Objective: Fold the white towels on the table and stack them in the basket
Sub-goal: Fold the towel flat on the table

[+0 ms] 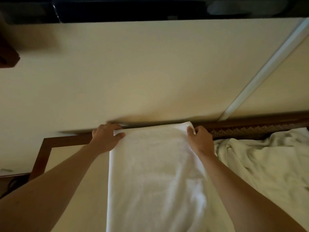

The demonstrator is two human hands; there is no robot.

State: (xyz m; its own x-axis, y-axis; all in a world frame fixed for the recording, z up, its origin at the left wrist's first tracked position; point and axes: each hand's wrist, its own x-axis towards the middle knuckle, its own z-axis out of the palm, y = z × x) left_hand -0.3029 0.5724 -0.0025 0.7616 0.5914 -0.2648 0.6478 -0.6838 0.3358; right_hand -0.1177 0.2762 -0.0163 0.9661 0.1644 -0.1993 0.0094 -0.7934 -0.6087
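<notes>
Seen from above, two bare arms are reaching forward over a table (70,153) with a dark wooden rim. A long white towel (153,173) is lying lengthwise down the middle, running from the far edge toward the viewer and out of the bottom of the view. The left hand (106,138) is pinching the towel's far left corner, thumb on top and fingers curled around the edge. The right hand (201,139) is gripping the far right corner in the same way. The far edge is looking doubled, as if layers are being held together. A crumpled pile (260,164) of more pale cloth is lying just beside the towel on the right, touching or nearly touching it. No basket is showing. The risks look like these: the layers slipping out of line if one hand is pulling harder, the towel's right side snagging the pile, and the far edge sliding off the table's back rim.
</notes>
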